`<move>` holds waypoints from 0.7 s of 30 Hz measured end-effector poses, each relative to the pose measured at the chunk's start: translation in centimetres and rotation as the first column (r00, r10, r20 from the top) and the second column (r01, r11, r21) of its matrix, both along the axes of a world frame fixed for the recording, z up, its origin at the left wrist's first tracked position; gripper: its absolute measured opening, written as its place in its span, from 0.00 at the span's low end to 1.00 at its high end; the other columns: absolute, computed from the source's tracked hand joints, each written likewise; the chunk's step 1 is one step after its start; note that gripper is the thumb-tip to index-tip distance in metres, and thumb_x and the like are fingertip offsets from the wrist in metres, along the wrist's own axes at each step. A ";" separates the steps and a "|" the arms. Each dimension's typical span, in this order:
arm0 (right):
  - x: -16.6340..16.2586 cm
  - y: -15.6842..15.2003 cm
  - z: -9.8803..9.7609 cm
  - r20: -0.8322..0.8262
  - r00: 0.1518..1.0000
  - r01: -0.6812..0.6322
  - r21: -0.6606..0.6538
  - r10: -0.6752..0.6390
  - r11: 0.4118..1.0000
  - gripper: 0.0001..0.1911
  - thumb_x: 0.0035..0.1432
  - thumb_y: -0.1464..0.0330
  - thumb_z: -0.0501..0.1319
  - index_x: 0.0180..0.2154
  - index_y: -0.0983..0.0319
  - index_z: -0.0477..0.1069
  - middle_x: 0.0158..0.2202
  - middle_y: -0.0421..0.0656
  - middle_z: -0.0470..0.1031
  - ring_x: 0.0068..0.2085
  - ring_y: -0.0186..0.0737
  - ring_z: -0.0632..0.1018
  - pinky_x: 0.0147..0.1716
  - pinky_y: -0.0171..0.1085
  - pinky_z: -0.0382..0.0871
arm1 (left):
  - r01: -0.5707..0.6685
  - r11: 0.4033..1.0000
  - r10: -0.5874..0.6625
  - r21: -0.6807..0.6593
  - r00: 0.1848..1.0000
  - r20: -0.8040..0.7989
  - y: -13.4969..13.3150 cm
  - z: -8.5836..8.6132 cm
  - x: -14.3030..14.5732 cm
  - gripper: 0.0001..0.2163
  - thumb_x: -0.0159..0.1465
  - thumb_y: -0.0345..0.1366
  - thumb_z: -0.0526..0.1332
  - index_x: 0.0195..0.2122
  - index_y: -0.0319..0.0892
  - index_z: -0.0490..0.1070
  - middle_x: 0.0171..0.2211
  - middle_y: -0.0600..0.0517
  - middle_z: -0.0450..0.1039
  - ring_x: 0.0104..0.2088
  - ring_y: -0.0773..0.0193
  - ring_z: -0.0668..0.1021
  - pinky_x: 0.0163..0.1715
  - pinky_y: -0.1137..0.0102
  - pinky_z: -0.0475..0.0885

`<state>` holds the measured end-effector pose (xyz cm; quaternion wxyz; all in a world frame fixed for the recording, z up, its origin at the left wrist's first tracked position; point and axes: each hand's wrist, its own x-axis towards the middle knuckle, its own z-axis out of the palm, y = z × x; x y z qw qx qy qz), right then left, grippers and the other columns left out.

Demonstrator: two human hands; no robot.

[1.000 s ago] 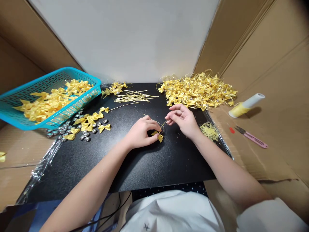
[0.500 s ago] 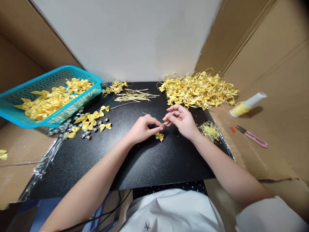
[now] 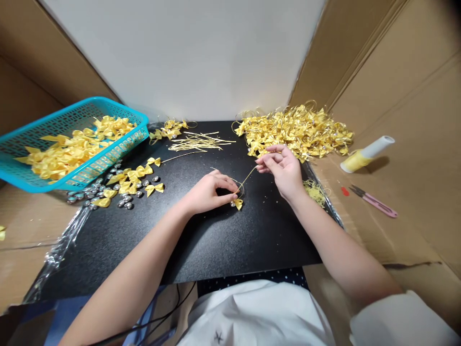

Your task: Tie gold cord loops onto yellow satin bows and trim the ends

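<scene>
My left hand (image 3: 215, 193) is closed in a pinch on a thin gold cord (image 3: 247, 179), low over the black tabletop. Just below its fingertips hangs or rests a yellow ribbon bow (image 3: 238, 204) with a small silver bell (image 3: 232, 204) beside it. Up and to the right, my right hand (image 3: 283, 170) pinches the other stretch of the same cord. Between the two hands the cord runs taut, while a loop of it curves near the left fingertips. The exact crossing of the cord there is partly hidden by my fingers.
A turquoise basket (image 3: 77, 185) of yellow bows stands at left, near loose silver bells (image 3: 94, 190) and bows. Cut gold cords (image 3: 201, 141) lie at the back. Finished bows form a heap (image 3: 298, 132) at back right. Pink-handled snips (image 3: 378, 204) and a cord spool (image 3: 367, 154) are at right.
My right hand has moved up and to the right, drawing out a straight length of gold cord. My left hand stays nearly in place, with the bow below it.
</scene>
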<state>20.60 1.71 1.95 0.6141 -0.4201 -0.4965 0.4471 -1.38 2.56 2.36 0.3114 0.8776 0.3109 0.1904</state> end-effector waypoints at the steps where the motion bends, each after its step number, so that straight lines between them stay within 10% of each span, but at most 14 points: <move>1: 0.0 0.0 0.0 -0.005 1.000 -0.001 0.001 0.001 1.000 0.19 0.50 0.55 0.68 0.37 0.57 0.64 0.28 0.36 0.77 0.27 0.32 0.78 0.31 0.35 0.76 | -0.004 1.000 0.004 0.013 1.000 -0.001 0.0 0.2 -0.1 0.08 0.60 0.36 0.62 0.38 0.44 0.79 0.42 0.50 0.80 0.43 0.58 0.77 0.50 0.60 0.64; 8: -0.3 0.1 -0.4 -0.028 0.999 -0.034 0.028 0.034 0.999 0.21 0.49 0.55 0.69 0.37 0.58 0.64 0.28 0.35 0.78 0.27 0.31 0.78 0.29 0.33 0.75 | -0.195 0.979 0.197 -0.051 0.980 0.023 -0.2 -0.1 0.4 0.13 0.61 0.39 0.58 0.45 0.43 0.77 0.43 0.49 0.79 0.43 0.57 0.74 0.43 0.63 0.68; 21: -0.4 -0.2 0.1 -0.088 0.993 -0.082 -0.001 0.082 0.997 0.20 0.50 0.56 0.69 0.39 0.57 0.64 0.29 0.36 0.78 0.28 0.32 0.79 0.31 0.33 0.76 | -0.188 0.981 0.185 0.038 0.980 0.073 -0.2 -1.0 1.4 0.08 0.63 0.33 0.61 0.41 0.44 0.77 0.37 0.52 0.81 0.36 0.62 0.73 0.38 0.66 0.67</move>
